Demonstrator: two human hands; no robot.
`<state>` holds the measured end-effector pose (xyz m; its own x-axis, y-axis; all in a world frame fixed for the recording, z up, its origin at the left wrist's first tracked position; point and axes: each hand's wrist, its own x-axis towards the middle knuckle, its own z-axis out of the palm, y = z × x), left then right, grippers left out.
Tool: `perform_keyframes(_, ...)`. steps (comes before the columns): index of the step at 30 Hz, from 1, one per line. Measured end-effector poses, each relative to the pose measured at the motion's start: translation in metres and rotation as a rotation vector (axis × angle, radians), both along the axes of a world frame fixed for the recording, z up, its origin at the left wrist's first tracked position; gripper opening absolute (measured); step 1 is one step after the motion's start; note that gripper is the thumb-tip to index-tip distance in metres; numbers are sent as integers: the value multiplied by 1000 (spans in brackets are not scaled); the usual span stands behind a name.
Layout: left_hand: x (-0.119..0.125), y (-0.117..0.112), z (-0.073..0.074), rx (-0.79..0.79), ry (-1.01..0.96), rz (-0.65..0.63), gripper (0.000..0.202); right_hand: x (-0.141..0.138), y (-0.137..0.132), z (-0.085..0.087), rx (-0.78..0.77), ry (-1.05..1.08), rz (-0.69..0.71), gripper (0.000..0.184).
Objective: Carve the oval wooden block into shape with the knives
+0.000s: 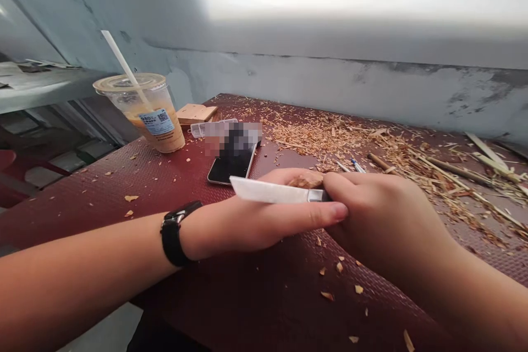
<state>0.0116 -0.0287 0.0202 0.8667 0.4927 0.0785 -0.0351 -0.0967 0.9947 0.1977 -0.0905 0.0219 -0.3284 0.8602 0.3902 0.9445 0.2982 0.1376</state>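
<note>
My right hand [375, 203] is closed around the dark handle of a carving knife. Its pale, angled blade [268, 191] points left and lies across the palm side of my left hand [256, 220]. A small brown piece of wood [307, 179] shows just behind the blade, held in my left hand, and most of it is hidden by the fingers and knife. My left thumb stretches right and touches my right hand near the handle. A black watch band [175, 234] circles my left wrist.
On the dark red table [264, 297] stand a lidded iced drink [159, 129] with a straw, a phone [233, 159], a clear plastic case [200, 129] and wood blocks [193, 113]. Wood shavings [322, 137], sticks [457, 170] and pens [357, 165] lie at the back and right, before the wall.
</note>
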Motion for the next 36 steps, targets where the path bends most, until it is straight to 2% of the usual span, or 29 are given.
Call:
perform_keyframes(5,3,-1,-5,107,7,-18,27,5,1,3,34,-78,88,17)
perform_keyframes(10,0,1,-1,246,105,-39,27,8,0,7,44,-104,140,18)
perform_keyframes(16,0,3,0,293,117,-57,24,9,-1,10,102,-160,140,18)
perform_keyframes(21,4,0,-3,306,121,5,21,10,1,11,137,-215,119,20)
perform_keyframes(24,7,-4,-3,333,99,61,23,10,2,6,196,-223,81,21)
perform_keyframes(28,9,-9,-7,272,40,177,29,5,2,-3,228,-214,-8,20)
perform_keyframes(31,10,-13,-15,217,-13,246,26,-3,1,-4,158,-186,-110,18)
perform_keyframes(34,12,-15,-24,133,-26,314,23,-9,1,-2,17,-147,-241,18)
perform_keyframes(36,14,-14,-27,85,-29,331,23,-10,1,-2,-6,-135,-270,19)
